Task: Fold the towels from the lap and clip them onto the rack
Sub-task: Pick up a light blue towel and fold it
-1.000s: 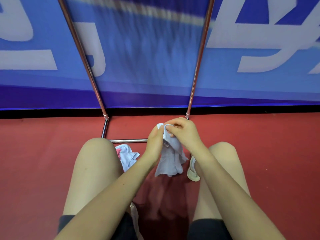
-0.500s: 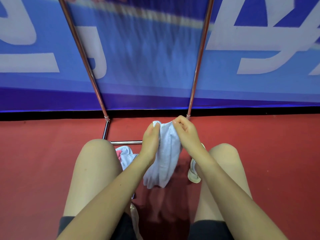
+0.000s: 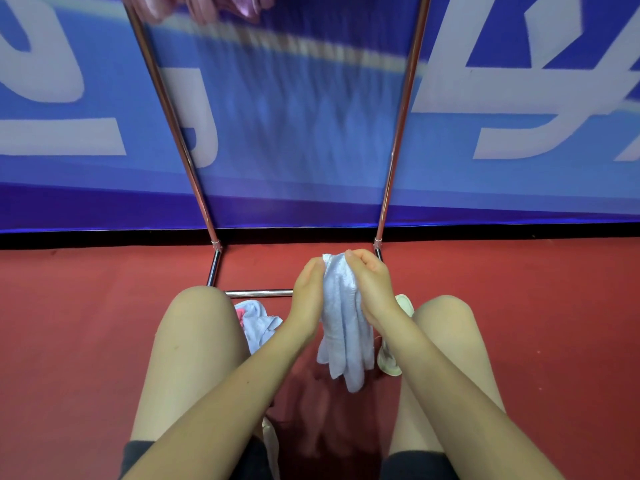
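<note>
From the head camera, the left hand (image 3: 309,292) and the right hand (image 3: 370,283) both pinch the top edge of a pale blue terry towel (image 3: 343,327), fingers closed on the cloth, which hangs bunched between the bare knees over the red floor (image 3: 86,341). At eleven o'clock from the hands stands the chrome tube rack (image 3: 180,133), pink cloth (image 3: 207,6) hanging at its top. At nine o'clock, just beside the left knee, lies a crumpled pale blue and pink towel (image 3: 258,322).
</note>
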The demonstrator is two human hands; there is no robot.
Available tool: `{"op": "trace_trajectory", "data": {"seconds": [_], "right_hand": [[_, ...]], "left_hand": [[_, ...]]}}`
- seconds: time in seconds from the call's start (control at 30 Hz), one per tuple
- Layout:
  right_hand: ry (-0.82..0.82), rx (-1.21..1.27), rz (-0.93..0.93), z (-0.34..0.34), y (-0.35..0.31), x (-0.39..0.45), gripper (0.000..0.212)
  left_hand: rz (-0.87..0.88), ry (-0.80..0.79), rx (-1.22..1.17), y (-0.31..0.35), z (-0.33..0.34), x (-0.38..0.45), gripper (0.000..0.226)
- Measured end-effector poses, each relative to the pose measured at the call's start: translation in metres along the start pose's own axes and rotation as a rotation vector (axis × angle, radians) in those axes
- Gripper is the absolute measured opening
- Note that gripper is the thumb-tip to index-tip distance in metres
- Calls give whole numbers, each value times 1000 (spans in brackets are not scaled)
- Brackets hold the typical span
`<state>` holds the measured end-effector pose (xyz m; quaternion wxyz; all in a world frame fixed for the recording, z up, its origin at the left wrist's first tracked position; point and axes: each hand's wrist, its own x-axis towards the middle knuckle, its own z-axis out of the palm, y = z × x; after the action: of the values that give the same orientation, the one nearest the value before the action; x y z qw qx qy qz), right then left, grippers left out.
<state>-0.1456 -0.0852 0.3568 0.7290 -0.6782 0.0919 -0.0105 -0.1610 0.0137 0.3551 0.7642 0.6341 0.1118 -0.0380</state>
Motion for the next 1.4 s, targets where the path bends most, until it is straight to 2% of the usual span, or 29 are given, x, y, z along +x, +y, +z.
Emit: {"op": "trace_trajectory", "data": {"seconds": [0.07,0.17,0.23,0.37,0.43,0.53,0.67,0.73,0.8,0.87,0.9,1.03,1.07,1.13,1.23,1.4], "right_hand": [[2,29,23,0,3,2,17],[-9,63,41,1,6,4,18],[-30,94,60,3,7,3,18],[-109,102,75,5,6,1,18],[-143,33,34,3,5,1,17],[-243,-122,-59,1,6,1,21],[-399,-220,-32,0,16,-7,19],[-456,-252,20,-1,24,-11,25],[-527,-330,133,-4,32,-15,17],[-595,-508,253,-7,43,-18,10],[-612,-600,290,-9,51,-19,13],[-639,-964,302,-22,79,-24,40],[-650,-1036,311,-25,83,-25,38],[-664,-1190,310,-31,83,-29,23],[-605,-1312,242,-40,74,-24,29],[-449,-1374,6,-64,53,-9,29]], "left_hand": [[61,-1,-59,-1,4,-2,28],[128,-2,35,-3,2,-1,27],[110,15,89,-1,2,1,20],[-6,3,54,11,6,1,23],[-15,-38,52,12,-1,4,23],[132,-18,165,13,-16,11,28],[195,-7,213,22,-33,13,31],[204,22,191,25,-43,13,24],[202,44,149,28,-54,11,18],[188,57,98,32,-65,9,21],[186,66,79,33,-70,9,22],[208,171,-15,42,-91,6,18],[222,193,-23,44,-97,7,19],[235,213,2,46,-107,7,23],[254,211,139,45,-117,8,27],[310,240,449,31,-143,13,26]]}}
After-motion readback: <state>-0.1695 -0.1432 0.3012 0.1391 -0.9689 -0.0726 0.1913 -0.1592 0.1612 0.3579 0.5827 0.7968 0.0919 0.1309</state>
